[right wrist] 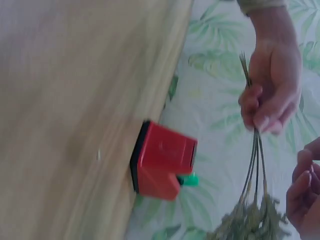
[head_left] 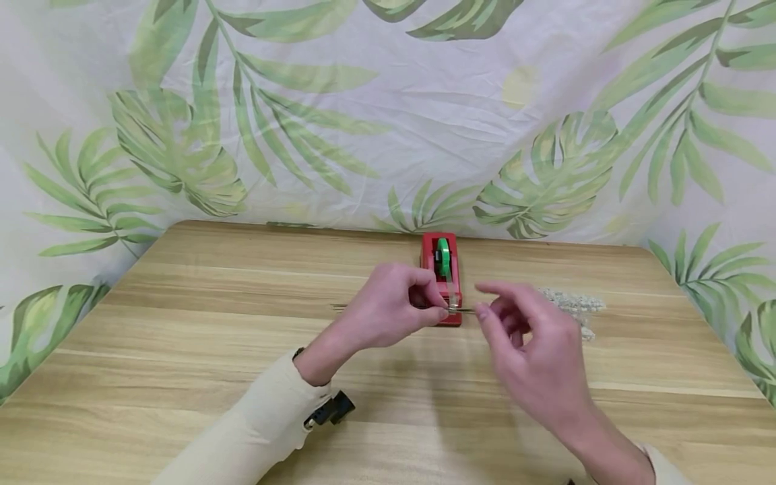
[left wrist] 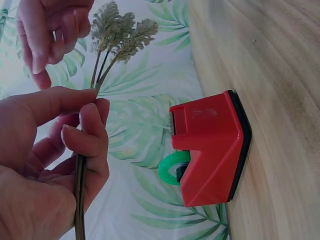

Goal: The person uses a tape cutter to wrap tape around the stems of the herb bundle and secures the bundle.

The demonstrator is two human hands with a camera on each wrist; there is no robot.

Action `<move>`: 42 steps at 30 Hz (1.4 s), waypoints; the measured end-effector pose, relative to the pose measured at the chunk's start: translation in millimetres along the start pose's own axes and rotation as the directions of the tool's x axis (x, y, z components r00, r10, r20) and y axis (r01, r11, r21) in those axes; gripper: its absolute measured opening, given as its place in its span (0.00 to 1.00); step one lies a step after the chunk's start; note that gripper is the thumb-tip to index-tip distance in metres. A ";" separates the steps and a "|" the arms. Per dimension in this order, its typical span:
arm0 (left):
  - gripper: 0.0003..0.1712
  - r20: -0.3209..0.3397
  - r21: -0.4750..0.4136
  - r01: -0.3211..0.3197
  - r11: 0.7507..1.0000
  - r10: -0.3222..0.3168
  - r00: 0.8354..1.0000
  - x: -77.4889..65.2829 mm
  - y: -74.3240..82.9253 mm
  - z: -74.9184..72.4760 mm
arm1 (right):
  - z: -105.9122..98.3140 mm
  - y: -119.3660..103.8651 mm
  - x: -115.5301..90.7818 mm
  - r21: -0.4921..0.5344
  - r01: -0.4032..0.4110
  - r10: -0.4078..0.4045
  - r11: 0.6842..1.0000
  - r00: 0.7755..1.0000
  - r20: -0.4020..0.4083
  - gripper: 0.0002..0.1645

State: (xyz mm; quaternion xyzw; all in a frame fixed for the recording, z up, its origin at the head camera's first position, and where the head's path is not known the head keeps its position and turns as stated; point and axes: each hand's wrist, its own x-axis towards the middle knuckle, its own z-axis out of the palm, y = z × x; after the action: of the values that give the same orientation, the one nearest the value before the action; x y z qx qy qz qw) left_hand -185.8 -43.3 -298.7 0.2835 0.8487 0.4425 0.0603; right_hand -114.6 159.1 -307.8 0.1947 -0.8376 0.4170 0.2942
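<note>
Left fingers: pinching flower stems, heads beyond | right fingers: parted, near stems

Bright, even light on the pale wood-grain tabletop before me | soft, faint shadows at its near middle | white leaf-printed cloth washed out toward the left wrist view's left edge | red plastic tape dispenser fairly crisp there | right wrist view, softest of 3: milky haze, feathery grey-green flower heads blurred

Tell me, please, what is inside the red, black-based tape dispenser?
Inside the red dispenser sits a green ring-shaped roll around a black hub. Its lower part is covered by the dispenser's walls.
</note>
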 end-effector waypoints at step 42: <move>0.08 0.090 -0.021 0.068 0.997 -0.066 0.994 -1.2 -0.1 4.6 | -11.1 52.8 13.4 -0.423 0.721 -0.586 0.549 0.693 0.421 0.05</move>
State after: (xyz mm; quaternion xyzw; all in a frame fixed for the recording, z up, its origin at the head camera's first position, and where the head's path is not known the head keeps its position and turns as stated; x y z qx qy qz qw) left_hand -183.2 -40.8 -301.6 0.2734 0.8488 0.4374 0.1164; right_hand -151.1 197.4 -324.5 0.4458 -0.8137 -0.0138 0.3727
